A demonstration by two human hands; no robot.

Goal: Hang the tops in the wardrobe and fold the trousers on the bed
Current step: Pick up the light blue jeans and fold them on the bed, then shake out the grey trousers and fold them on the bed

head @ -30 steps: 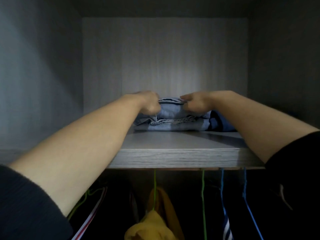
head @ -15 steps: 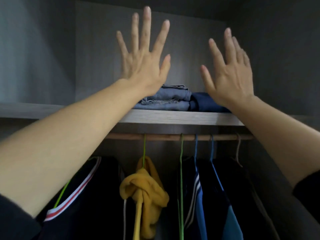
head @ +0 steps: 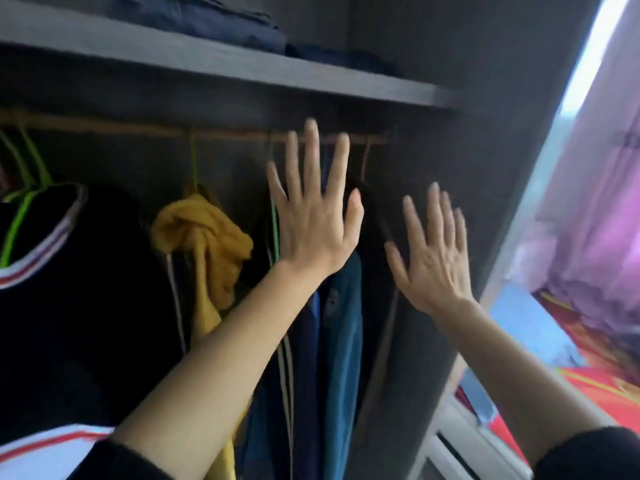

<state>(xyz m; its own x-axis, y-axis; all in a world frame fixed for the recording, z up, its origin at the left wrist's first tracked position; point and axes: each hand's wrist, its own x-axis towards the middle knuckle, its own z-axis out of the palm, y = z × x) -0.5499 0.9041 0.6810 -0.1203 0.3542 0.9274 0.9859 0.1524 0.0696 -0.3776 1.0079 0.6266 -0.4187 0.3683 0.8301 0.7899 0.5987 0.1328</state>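
At the left end of the rail (head: 225, 131) a black top (head: 69, 271) with a striped collar is hanging, and a yellow top (head: 204, 233) is dangling bunched up near the rail's middle. Above, the folded trousers (head: 207, 19) are lying on the shelf (head: 242, 67), toward its right end. The left hand (head: 311, 220) is hovering in front of the blue tops (head: 341, 341) at the rail's right end, with its fingers straight and spread and gripping nothing. The right hand (head: 433, 261), likewise splayed and empty, is floating just beside it. Past the wardrobe's right edge the bed (head: 606, 403) is showing. I'd say both hands are free for the next garment, so it's worth checking the bed and straightening that yellow top.
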